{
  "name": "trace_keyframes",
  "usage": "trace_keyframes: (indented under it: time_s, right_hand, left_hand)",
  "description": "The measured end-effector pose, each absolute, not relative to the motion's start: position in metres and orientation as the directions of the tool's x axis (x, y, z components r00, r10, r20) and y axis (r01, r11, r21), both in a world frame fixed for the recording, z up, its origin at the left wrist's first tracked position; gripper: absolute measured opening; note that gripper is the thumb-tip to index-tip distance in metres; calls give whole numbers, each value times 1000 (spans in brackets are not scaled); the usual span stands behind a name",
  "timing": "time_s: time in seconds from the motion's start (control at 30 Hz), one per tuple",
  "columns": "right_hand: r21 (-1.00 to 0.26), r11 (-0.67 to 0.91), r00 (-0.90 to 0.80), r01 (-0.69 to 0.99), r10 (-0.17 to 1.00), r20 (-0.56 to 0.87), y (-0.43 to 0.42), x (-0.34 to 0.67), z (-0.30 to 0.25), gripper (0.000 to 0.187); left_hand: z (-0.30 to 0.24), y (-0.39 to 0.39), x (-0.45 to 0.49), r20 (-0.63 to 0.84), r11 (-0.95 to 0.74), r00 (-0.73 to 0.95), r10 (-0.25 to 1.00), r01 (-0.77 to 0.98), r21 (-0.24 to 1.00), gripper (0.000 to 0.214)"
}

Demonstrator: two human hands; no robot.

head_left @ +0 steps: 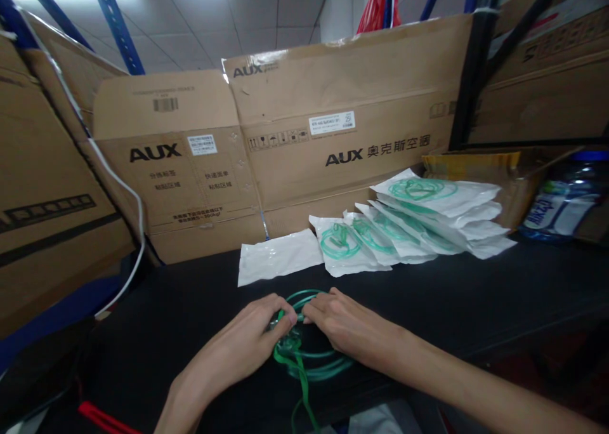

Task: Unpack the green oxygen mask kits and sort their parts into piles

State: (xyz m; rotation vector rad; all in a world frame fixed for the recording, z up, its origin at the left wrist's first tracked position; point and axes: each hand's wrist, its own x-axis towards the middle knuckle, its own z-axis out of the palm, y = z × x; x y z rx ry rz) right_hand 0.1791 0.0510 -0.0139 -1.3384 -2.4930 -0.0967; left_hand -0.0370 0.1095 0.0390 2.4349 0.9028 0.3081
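On matte black table (200,301), glossy green tubing (323,374), round coils; left hand (259,326), right hand (339,322): each grip clamped on it.

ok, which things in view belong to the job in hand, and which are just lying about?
In the job:
green tubing, at left hand and right hand
green strap
likely the tubing packets and flat white packet

Probably not part of it:
blue-capped bottle
white cable
printed cardboard
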Motion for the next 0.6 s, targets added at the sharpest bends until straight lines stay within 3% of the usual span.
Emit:
trace_keyframes:
  time_s: [0.23,0.47,0.6]
  right_hand:
    - [-30,584,-544,811,772,330,51,181,-11,20]
    - [-60,465,-423,883,846,325,51,182,-6,18]
    - [-61,431,-386,900,855,345,51,178,6,22]
  left_hand:
    - [43,116,-41,-96,-565,731,676,597,570,39]
    - [62,127,-81,42,-540,696,717,516,665,39]
    - [57,135,-92,-8,-522,680,733,569,635,43]
